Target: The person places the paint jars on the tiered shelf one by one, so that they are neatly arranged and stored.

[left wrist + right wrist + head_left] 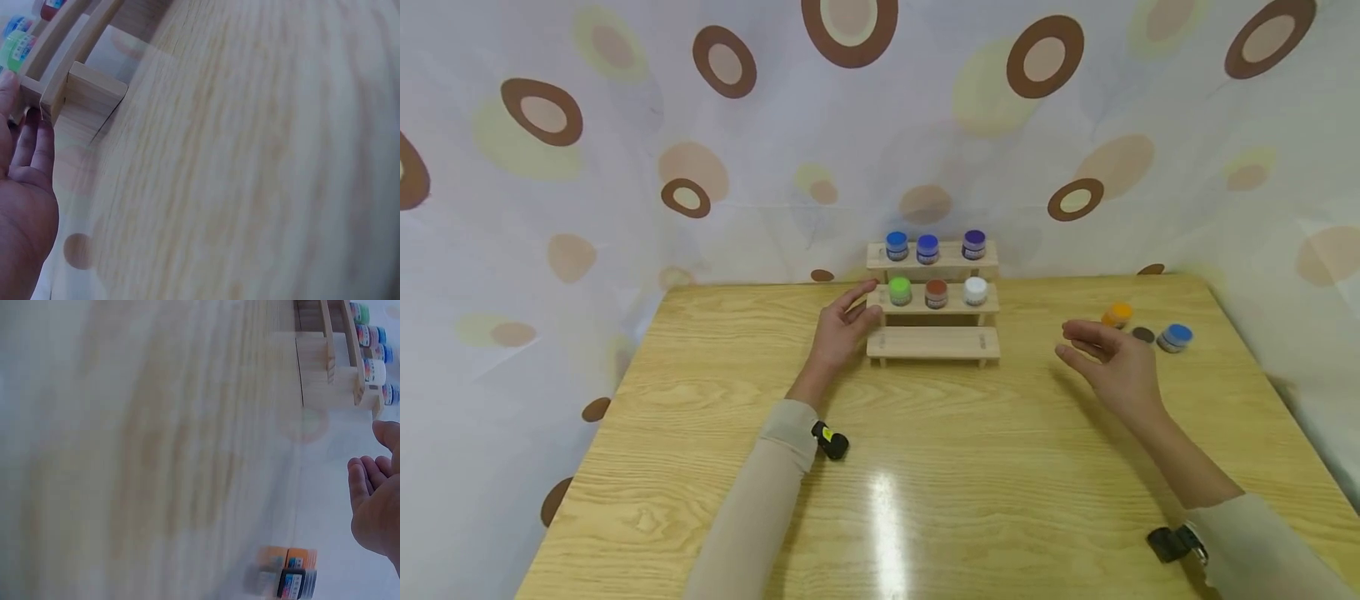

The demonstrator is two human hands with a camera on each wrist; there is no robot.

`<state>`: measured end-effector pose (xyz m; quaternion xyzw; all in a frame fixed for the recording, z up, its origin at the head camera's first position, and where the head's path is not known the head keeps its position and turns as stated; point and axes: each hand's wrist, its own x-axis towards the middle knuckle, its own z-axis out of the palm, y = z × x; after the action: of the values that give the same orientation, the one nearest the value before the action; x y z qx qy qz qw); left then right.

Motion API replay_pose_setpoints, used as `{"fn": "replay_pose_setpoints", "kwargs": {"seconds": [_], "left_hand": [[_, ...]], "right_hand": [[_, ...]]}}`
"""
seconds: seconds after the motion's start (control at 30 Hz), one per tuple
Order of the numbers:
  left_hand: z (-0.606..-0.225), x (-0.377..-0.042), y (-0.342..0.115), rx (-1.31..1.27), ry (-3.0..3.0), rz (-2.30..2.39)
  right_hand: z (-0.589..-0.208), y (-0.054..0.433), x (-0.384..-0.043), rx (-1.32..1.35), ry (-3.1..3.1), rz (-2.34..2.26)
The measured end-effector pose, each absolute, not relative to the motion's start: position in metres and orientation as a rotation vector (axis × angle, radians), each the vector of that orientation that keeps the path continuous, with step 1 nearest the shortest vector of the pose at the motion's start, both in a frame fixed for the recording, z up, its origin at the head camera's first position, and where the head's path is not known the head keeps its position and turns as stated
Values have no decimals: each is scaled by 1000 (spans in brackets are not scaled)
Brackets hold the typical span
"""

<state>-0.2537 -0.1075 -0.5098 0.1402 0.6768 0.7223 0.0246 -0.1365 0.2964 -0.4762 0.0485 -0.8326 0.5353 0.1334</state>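
Note:
A three-tier wooden rack (932, 342) stands at the back of the table. Its top tier bears a blue paint jar (897, 247), a blue-violet jar (927, 249) and a dark purple jar (973, 245). Green (899, 292), reddish-brown (936, 293) and white (975, 291) jars stand along the middle tier. My left hand (841, 329) holds the left end of that tier between thumb and fingers. To the right of the rack, my right hand (1123, 375) is held above the table, thumb and fingers apart, nothing between them.
Behind my right hand are an orange jar (1118, 314), a dark-lidded jar (1143, 335), partly hidden, and a blue-lidded jar (1176, 337). A patterned cloth (880, 142) hangs behind the wooden table (1000, 467).

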Motion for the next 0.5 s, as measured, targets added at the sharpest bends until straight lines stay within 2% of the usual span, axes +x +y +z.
{"fn": "replay_pose_setpoints", "kwargs": {"seconds": [0.5], "left_hand": [[-507, -251, -106, 400, 2113, 2237]], "right_hand": [[-481, 367, -108, -67, -2345, 1667]]}}
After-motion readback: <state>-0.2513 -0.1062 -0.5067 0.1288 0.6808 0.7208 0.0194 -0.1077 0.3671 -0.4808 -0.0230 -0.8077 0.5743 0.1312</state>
